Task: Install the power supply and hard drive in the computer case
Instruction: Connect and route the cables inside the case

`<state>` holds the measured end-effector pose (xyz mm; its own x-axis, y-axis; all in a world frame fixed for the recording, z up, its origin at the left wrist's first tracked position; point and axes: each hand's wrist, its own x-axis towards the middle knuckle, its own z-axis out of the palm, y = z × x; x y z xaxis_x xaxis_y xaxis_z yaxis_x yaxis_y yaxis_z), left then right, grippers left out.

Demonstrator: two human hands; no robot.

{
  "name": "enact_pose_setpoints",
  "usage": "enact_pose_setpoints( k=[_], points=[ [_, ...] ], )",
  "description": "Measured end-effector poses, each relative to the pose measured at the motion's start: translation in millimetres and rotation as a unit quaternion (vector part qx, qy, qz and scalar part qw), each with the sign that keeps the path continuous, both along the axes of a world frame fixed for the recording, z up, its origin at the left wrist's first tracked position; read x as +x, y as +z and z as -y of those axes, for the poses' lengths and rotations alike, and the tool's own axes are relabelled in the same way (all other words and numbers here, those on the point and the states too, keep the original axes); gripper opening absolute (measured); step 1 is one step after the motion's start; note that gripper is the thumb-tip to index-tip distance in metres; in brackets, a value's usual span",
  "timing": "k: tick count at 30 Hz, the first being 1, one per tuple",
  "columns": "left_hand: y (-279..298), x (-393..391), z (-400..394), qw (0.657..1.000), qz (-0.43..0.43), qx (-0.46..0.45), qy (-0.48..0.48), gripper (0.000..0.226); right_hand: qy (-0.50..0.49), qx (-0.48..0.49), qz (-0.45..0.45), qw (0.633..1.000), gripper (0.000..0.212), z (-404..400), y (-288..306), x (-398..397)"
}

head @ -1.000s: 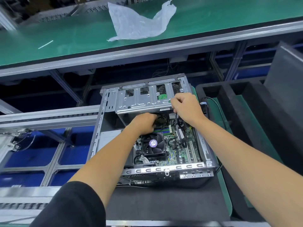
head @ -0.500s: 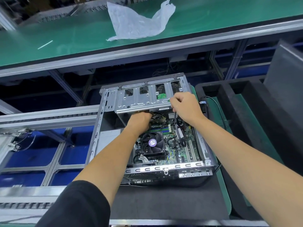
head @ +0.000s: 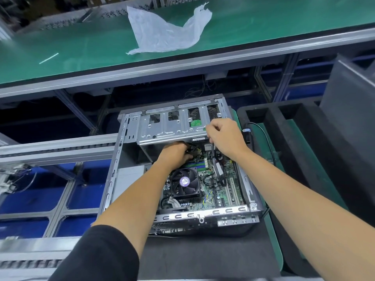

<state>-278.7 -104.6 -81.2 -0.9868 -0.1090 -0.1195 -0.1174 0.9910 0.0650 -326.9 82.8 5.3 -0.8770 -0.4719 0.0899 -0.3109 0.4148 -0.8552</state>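
An open silver computer case (head: 113, 175) lies on a dark mat, its motherboard and black CPU fan (head: 185, 182) exposed. A metal drive cage (head: 168, 128) spans the far end of the case. My left hand (head: 175, 154) reaches under the cage's near edge, fingers curled round a bundle of black cables (head: 193, 148). My right hand (head: 225, 137) sits at the cage's right end, fingers curled, pinching a thin black cable (head: 220, 173) that runs down over the board. The fingertips of both hands are hidden.
A green conveyor (head: 81, 47) with a crumpled clear plastic bag (head: 166, 31) runs across the back. Black foam trays (head: 304, 149) and a dark panel (head: 351, 102) stand right of the case. Aluminium rails (head: 50, 149) and blue bins lie to the left.
My left hand has moved up from above the fan to under the drive cage's edge. My right hand stays at the cage's right end.
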Motion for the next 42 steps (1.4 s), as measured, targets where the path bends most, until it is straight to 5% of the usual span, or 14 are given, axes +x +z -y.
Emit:
enact_pose_setpoints(
  k=[12, 24, 31, 38, 42],
  points=[
    [1, 5, 1, 1.0, -0.007, -0.01, 0.011, 0.029, 0.001, -0.002, 0.004, 1.0, 0.03, -1, 1, 1],
    [0, -1, 4, 0.983, 0.052, 0.124, 0.121, 0.038, 0.004, -0.002, 0.005, 1.0, 0.031, 0, 0, 0],
    [4, 6, 1, 0.997, 0.001, -0.07, 0.012, 0.015, 0.001, 0.0, 0.001, 1.0, 0.032, -1, 0, 1],
    [11, 9, -4, 0.998, -0.023, -0.003, 0.064, 0.011, 0.003, -0.005, 0.008, 1.0, 0.032, -1, 1, 0],
    [8, 11, -1, 0.999, 0.008, -0.014, 0.044, 0.033, 0.004, -0.004, 0.006, 1.0, 0.032, -2, 0, 1]
  ],
)
